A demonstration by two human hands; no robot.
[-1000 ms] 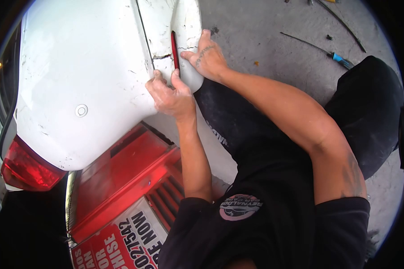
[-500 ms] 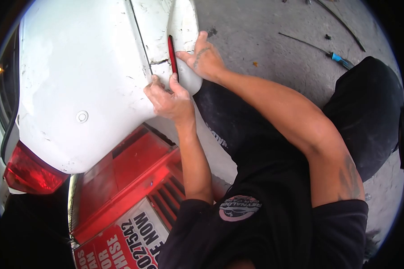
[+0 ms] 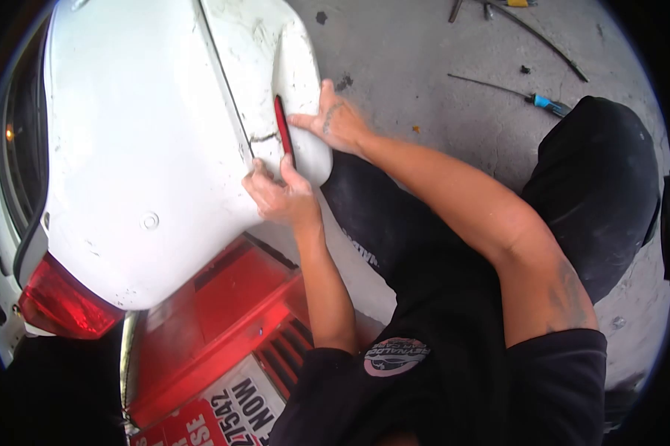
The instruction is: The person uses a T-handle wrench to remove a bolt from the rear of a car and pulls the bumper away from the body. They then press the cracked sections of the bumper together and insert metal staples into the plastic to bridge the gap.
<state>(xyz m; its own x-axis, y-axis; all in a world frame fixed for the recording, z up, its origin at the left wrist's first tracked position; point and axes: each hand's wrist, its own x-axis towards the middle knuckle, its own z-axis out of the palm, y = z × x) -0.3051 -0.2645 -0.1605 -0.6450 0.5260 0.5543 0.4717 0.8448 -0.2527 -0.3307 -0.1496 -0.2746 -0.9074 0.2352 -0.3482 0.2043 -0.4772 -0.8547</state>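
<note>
A white car bumper point(image 3: 194, 193) with scuffs and a dark crack point(image 3: 264, 138) fills the upper left. Set into it is a narrow red reflector point(image 3: 282, 123). My left hand point(image 3: 281, 197) grips the bumper near the reflector's lower end, thumb up beside the reflector and fingers curled, some hidden. At the bumper's right edge is my right hand point(image 3: 340, 126), its thumb laid across the face beside the reflector. One finger points up along that edge; the other fingers are hidden behind it.
A screwdriver with a blue handle point(image 3: 549, 105) and a dark curved strip point(image 3: 547, 41) lie on the concrete floor. A red tail light point(image 3: 67, 301) sits at lower left. Below the bumper stands a red slatted structure point(image 3: 223, 305) with a lettered sign point(image 3: 238, 398).
The view has shifted, so the bumper and both hands appear lower in the picture. Both hands keep nearly the same places on the bumper.
</note>
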